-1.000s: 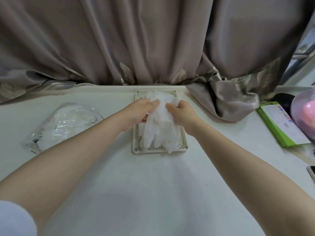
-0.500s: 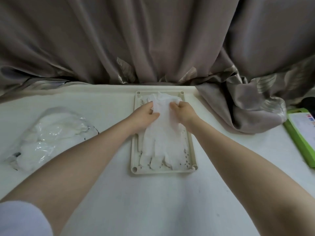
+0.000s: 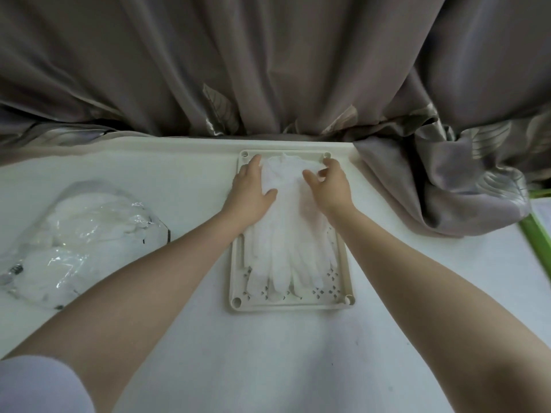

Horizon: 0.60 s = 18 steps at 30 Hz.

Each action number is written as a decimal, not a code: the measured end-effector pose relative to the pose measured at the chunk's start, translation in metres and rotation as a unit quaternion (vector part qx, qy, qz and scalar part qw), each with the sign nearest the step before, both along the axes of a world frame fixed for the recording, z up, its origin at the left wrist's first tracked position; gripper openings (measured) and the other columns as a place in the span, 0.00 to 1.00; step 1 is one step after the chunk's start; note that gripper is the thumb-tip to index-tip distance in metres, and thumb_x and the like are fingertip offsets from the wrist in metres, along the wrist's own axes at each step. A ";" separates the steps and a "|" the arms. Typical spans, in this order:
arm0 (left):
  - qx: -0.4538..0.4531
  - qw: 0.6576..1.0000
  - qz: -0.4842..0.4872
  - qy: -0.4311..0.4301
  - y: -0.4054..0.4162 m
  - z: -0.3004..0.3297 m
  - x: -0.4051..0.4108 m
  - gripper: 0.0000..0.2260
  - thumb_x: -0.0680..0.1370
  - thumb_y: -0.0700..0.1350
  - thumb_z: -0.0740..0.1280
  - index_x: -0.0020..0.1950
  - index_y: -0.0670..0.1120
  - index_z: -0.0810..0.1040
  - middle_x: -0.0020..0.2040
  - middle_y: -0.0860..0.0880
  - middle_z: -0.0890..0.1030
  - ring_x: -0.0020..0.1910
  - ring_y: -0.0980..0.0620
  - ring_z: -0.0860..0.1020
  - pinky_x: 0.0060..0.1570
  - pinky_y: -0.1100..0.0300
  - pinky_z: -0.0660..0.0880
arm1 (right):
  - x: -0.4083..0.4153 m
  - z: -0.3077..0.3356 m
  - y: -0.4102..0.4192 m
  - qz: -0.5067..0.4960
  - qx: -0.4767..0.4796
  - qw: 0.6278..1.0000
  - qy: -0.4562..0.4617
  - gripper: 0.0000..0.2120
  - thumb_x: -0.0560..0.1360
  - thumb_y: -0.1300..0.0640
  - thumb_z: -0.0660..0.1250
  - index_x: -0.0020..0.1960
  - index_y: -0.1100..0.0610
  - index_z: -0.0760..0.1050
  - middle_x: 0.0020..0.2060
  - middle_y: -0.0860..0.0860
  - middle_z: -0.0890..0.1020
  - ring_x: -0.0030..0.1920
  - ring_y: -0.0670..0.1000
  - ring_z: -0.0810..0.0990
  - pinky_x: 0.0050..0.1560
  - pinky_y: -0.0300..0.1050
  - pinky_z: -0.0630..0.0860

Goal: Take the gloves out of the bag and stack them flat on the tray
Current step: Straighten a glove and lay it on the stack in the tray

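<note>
Two bare hands worked over the cream plastic tray (image 3: 290, 307), which sat on the white table (image 3: 268, 362) with its far short edge close to the table's back edge. White gloves (image 3: 286, 234) lay flat in the tray, cuffs at the far end, fingers pointing toward the near end and stopping short of the near rim; the tray's perforated floor showed beside and below the fingertips. Left hand (image 3: 249, 193) lay palm down on the left cuff area of the gloves, fingers straight and reaching toward the tray's far-left corner, thumb spread across the fabric; it pressed rather than gripped. Right hand (image 3: 329, 187) rested on the right cuff area near the tray's far-right corner, fingers curled with the tips at the glove edge; whether it pinched the fabric or only touched it could not be told. Clear plastic bag (image 3: 74, 245), crumpled and holding more white gloves, lay on the table well left of the tray, apart from it. Grey-brown curtain (image 3: 268, 70) hung behind the tray, its hem bunched on the table to the tray's right. Green-edged item (image 3: 536, 234) showed at the picture's right edge, well right of the tray, cut off by the frame. White sleeve (image 3: 35, 386) showed at the lower left corner of the view.
</note>
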<state>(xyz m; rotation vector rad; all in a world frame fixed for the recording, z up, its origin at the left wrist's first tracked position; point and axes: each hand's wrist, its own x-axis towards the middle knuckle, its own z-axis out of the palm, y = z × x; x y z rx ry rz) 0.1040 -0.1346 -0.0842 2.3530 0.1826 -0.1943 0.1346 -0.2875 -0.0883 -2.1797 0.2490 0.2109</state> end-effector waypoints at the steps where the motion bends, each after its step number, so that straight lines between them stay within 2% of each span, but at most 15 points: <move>1: 0.060 0.998 -0.017 -0.029 0.000 0.001 -0.009 0.33 0.77 0.45 0.65 0.77 0.44 0.52 0.74 0.44 0.58 0.72 0.45 0.60 0.69 0.53 0.60 | -0.008 -0.001 -0.002 0.001 -0.028 0.998 -0.048 0.28 0.78 0.52 0.64 0.73 0.59 0.60 0.66 0.55 0.69 0.66 0.55 0.69 0.65 0.46 0.66; 2: 0.113 0.991 -0.044 -0.059 -0.001 0.001 -0.019 0.33 0.77 0.46 0.64 0.77 0.45 0.50 0.76 0.44 0.52 0.74 0.45 0.54 0.71 0.53 0.55 | -0.017 -0.002 -0.003 0.020 -0.058 0.993 -0.100 0.28 0.77 0.53 0.65 0.73 0.60 0.60 0.69 0.56 0.66 0.68 0.56 0.66 0.67 0.46 0.64; 4: 0.166 0.974 -0.133 -0.084 -0.001 -0.001 -0.035 0.30 0.79 0.48 0.61 0.77 0.47 0.51 0.78 0.47 0.44 0.76 0.48 0.45 0.72 0.53 0.47 | -0.037 -0.005 -0.008 0.119 -0.109 0.970 -0.182 0.25 0.76 0.56 0.66 0.70 0.62 0.65 0.70 0.59 0.65 0.69 0.59 0.64 0.68 0.48 0.62; 6: 0.173 0.958 -0.220 -0.055 -0.002 -0.004 -0.048 0.30 0.79 0.49 0.60 0.77 0.48 0.51 0.78 0.49 0.39 0.76 0.50 0.40 0.73 0.54 0.42 | -0.058 -0.010 -0.010 0.253 -0.151 0.936 -0.193 0.26 0.75 0.56 0.66 0.69 0.65 0.66 0.71 0.62 0.64 0.71 0.61 0.62 0.70 0.50 0.59; 7: 0.187 0.946 -0.262 -0.043 -0.002 -0.005 -0.055 0.32 0.78 0.51 0.60 0.78 0.48 0.50 0.78 0.48 0.38 0.76 0.51 0.38 0.73 0.54 0.39 | -0.069 -0.014 -0.011 0.300 -0.174 0.919 -0.188 0.28 0.75 0.54 0.65 0.70 0.66 0.64 0.72 0.63 0.62 0.73 0.62 0.60 0.72 0.50 0.56; 9: 0.245 0.912 -0.326 -0.038 -0.002 -0.012 -0.066 0.38 0.75 0.57 0.60 0.78 0.47 0.44 0.77 0.47 0.36 0.75 0.51 0.35 0.74 0.54 0.35 | -0.088 -0.025 -0.011 0.346 -0.222 0.894 -0.179 0.36 0.76 0.43 0.56 0.73 0.68 0.58 0.75 0.63 0.58 0.76 0.61 0.54 0.76 0.51 0.50; 11: 0.293 0.894 -0.339 -0.015 0.001 -0.021 -0.075 0.47 0.71 0.67 0.60 0.77 0.47 0.38 0.76 0.47 0.33 0.75 0.50 0.33 0.73 0.53 0.34 | -0.102 -0.032 -0.014 0.364 -0.265 0.884 -0.129 0.47 0.70 0.32 0.46 0.76 0.66 0.48 0.76 0.61 0.48 0.77 0.56 0.42 0.76 0.52 0.43; 13: 0.326 0.887 -0.327 0.009 0.006 -0.028 -0.079 0.54 0.66 0.74 0.61 0.76 0.47 0.34 0.75 0.45 0.31 0.74 0.48 0.32 0.73 0.52 0.34 | -0.109 -0.033 -0.021 0.385 -0.319 0.865 -0.050 0.53 0.67 0.26 0.47 0.76 0.62 0.36 0.76 0.57 0.37 0.74 0.51 0.32 0.74 0.48 0.34; 16: 0.355 0.880 -0.313 0.037 0.008 -0.031 -0.083 0.58 0.63 0.75 0.63 0.75 0.47 0.32 0.75 0.43 0.31 0.75 0.47 0.32 0.73 0.52 0.35 | -0.113 -0.026 -0.023 0.391 -0.369 0.843 0.001 0.57 0.68 0.28 0.60 0.76 0.59 0.33 0.76 0.56 0.34 0.76 0.53 0.33 0.74 0.50 0.34; 18: 0.349 0.883 -0.312 0.042 0.006 -0.028 -0.083 0.59 0.63 0.73 0.65 0.76 0.47 0.33 0.76 0.44 0.33 0.75 0.47 0.33 0.72 0.52 0.35 | -0.111 -0.016 -0.016 0.385 -0.379 0.840 0.053 0.57 0.68 0.27 0.61 0.76 0.59 0.33 0.76 0.55 0.35 0.76 0.53 0.33 0.73 0.53 0.33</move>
